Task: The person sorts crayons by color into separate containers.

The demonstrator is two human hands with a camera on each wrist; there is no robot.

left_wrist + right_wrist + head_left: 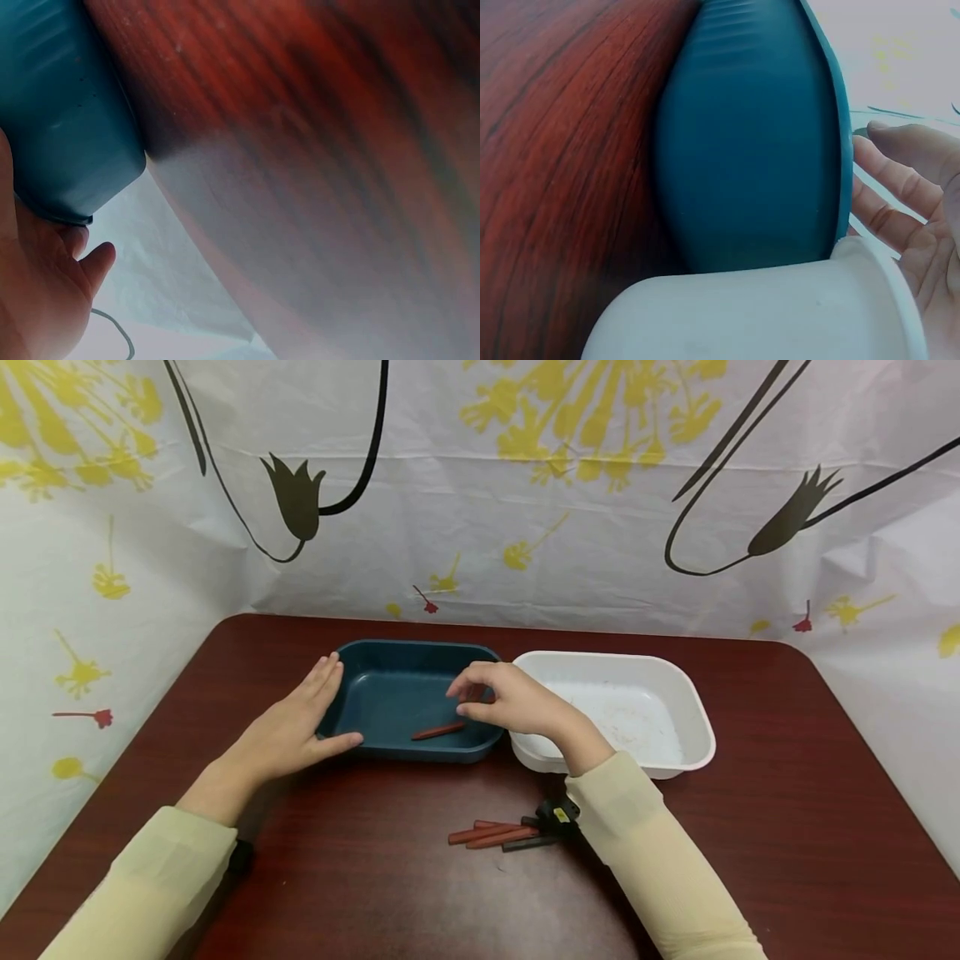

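Observation:
My left hand [288, 727] rests at the left end of a dark teal tray [390, 693], fingers straight along its rim and thumb at the front edge. In the left wrist view, fingertips show beside the tray's rim. A red-brown crayon-like stick [437, 731] lies inside the tray, toward its front right. Over the tray's right end hovers my right hand [517, 697], thumb and fingers apart and loosely bent. A bit of red-brown shows behind those fingers. In the right wrist view, the spread fingers [889, 214] show beside the tray's rim with nothing seen in them.
A white tray [693, 727] stands against the teal one on the right, with small crumbs on its floor. Several red-brown sticks [495, 837] and dark sticks [528, 843] lie on the dark red table [360, 860] near my right sleeve. A patterned sheet [450, 527] hangs behind.

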